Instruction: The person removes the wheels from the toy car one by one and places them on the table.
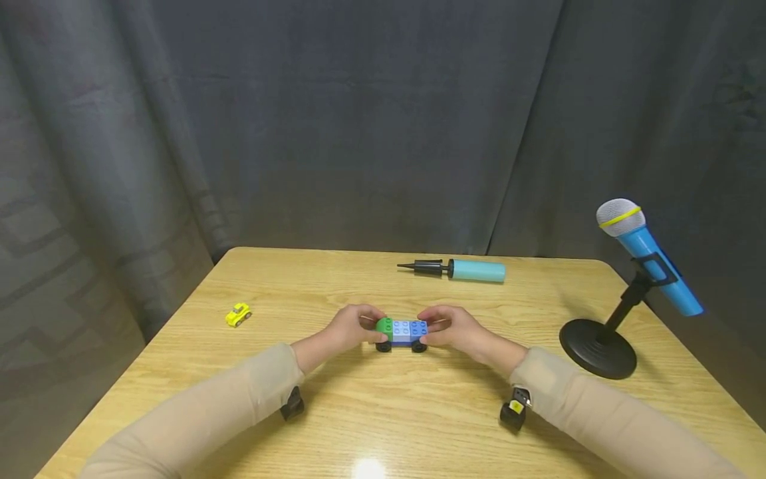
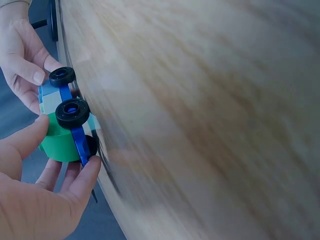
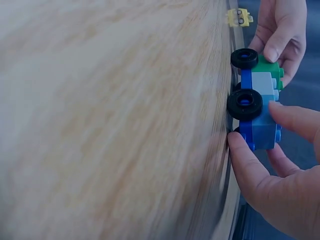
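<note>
A toy car built from bricks point(image 1: 401, 330) is between my two hands at the middle of the table. Its blue wheeled base carries a green rounded brick point(image 2: 62, 142), a pale blue brick point(image 3: 262, 80) and a blue brick point(image 3: 264, 125), studs up. My left hand point(image 1: 353, 327) grips the green end, thumb on the near side and fingers round the end. At the blue end, my right hand point(image 1: 456, 332) holds on with thumb and fingers. Black wheels point(image 2: 73, 113) show along the near side, close over the wood.
Far left on the wooden table point(image 1: 287, 286) sits a small yellow toy car point(image 1: 239, 314). Behind my hands lies a teal and black hand pump point(image 1: 477, 271). A blue toy microphone point(image 1: 649, 249) leans on a black round-based stand point(image 1: 598, 349) at right. Grey curtains hang behind.
</note>
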`<state>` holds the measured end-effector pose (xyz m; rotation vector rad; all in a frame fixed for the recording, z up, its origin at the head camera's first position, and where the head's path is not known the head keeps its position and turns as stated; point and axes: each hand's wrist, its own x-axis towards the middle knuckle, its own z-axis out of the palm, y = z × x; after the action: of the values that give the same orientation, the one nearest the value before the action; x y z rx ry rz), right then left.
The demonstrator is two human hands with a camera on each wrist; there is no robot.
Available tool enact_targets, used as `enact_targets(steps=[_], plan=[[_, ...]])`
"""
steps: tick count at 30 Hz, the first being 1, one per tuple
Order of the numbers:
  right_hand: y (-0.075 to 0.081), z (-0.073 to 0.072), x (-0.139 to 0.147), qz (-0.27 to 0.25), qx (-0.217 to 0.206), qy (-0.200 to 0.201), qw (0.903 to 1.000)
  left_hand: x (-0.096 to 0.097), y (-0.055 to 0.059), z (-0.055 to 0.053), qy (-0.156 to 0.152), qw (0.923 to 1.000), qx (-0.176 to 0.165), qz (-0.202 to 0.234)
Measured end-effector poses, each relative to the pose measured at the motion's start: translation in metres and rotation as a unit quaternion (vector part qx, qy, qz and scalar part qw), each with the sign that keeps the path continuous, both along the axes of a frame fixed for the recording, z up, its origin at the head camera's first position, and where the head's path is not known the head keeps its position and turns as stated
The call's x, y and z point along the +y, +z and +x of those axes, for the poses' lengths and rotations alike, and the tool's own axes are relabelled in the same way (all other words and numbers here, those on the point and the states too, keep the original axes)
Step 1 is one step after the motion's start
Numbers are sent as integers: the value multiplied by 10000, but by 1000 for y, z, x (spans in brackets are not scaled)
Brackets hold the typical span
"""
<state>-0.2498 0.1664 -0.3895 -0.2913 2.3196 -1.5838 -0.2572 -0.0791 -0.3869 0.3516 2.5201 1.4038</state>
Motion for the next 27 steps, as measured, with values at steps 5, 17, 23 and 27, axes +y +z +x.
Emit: enact_targets(steps=[5,17,23,27], plan=[[-1,0,-2,-61,-1,-16,10000,-2,0,1,49,10000,-12,20],[8,0,-3,7,-186,-318,9993,-4,7,-2,-239,9989,381,100],[18,-2,2,-114,-76,-276,9995,-2,20,-4,-238,9991,334,90],[30,-1,2,-183,140,-227,9995,2,30,-5,-407,9982,420,-119]])
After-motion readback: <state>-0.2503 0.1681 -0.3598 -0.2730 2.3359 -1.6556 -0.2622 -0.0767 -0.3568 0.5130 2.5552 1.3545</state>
